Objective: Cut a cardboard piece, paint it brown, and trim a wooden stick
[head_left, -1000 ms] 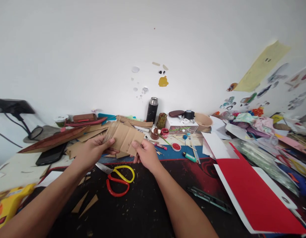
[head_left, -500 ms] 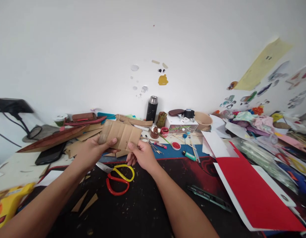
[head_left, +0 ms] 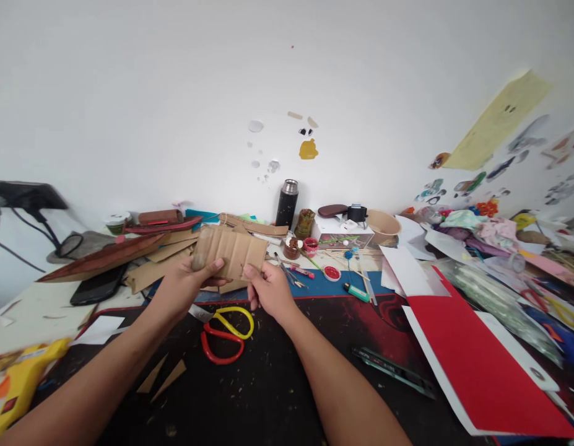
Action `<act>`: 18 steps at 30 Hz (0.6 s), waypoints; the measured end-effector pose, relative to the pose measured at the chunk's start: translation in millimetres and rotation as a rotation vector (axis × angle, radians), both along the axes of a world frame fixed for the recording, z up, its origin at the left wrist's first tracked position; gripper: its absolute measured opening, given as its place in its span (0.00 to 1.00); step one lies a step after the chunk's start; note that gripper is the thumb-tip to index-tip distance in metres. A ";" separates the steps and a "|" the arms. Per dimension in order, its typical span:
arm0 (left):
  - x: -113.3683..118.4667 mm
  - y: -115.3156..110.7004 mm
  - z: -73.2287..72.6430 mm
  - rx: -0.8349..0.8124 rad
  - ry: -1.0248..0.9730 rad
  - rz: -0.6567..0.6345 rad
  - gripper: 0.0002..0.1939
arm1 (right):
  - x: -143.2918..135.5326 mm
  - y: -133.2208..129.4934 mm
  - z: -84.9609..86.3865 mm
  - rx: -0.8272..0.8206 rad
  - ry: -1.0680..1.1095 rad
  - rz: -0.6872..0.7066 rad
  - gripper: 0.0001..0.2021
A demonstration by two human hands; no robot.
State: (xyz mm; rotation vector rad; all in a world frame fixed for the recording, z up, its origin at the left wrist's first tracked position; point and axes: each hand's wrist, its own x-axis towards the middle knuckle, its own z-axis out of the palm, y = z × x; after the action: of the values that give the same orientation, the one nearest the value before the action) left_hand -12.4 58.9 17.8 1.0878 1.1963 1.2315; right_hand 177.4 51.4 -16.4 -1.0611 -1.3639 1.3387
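Note:
A creased piece of brown cardboard (head_left: 231, 248) is held up above the table between my two hands. My left hand (head_left: 194, 282) grips its lower left part, thumb flat on the front face. At the lower right corner my right hand (head_left: 267, 288) pinches the edge between thumb and fingers. Fingers behind the cardboard are partly hidden. Just below lie scissors (head_left: 227, 334) with one yellow and one red handle, blades partly covered by my left wrist. Two thin pointed cardboard scraps (head_left: 168, 378) rest on the black mat (head_left: 249, 402).
At the left are a yellow glue gun (head_left: 24, 384) and a brown boat-shaped piece (head_left: 101, 257). A black flask (head_left: 287, 204) and paint pots (head_left: 309, 246) stand at the back. A utility knife (head_left: 393, 371) and red paper (head_left: 482, 359) lie to the right.
The view has shifted slightly, so everything sits a little further right. Both hands keep their hold on the cardboard, which is nearly unchanged in pose.

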 end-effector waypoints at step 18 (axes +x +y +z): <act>-6.6 2.0 3.5 0.019 0.204 -0.063 0.25 | 4.5 8.0 -2.8 0.024 0.026 -0.056 0.27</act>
State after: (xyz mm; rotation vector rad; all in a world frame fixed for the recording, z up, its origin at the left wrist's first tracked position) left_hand -19.0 60.9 21.3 1.2794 1.2952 1.1057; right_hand 181.8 59.4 -19.2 -1.0555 -1.3186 1.2878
